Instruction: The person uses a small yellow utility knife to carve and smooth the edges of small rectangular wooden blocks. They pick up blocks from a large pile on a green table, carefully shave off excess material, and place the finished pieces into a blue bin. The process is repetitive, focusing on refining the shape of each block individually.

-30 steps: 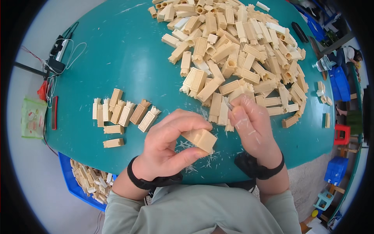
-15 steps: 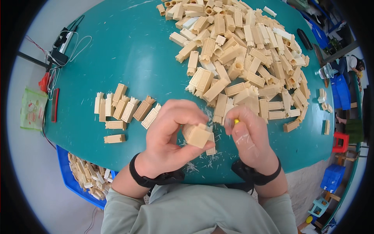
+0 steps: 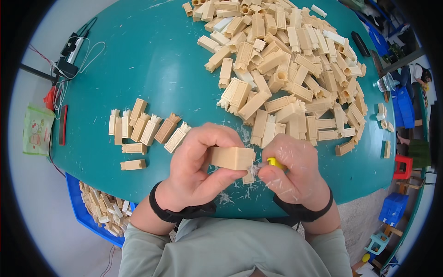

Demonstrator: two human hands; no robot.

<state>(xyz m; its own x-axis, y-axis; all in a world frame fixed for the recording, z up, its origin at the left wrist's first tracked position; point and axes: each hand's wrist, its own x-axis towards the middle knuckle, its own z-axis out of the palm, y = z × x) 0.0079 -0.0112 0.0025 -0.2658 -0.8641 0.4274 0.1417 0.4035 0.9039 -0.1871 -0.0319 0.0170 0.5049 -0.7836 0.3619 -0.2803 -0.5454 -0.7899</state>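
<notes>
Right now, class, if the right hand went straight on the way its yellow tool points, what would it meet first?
Probably the block in the left hand: the right hand and its yellow tool point leftward at it. Depth is unclear, so they might pass above or below.

I see both forearms (image 3: 150,221) angled forward, converging. Left hand (image 3: 191,171) curled in a C, gripping, fingers (image 3: 214,136) arched on top, thumb (image 3: 221,181) stretched below. Right hand (image 3: 295,168) in a tight fist, thumb pointing at the left. Hands close, not touching.
</notes>
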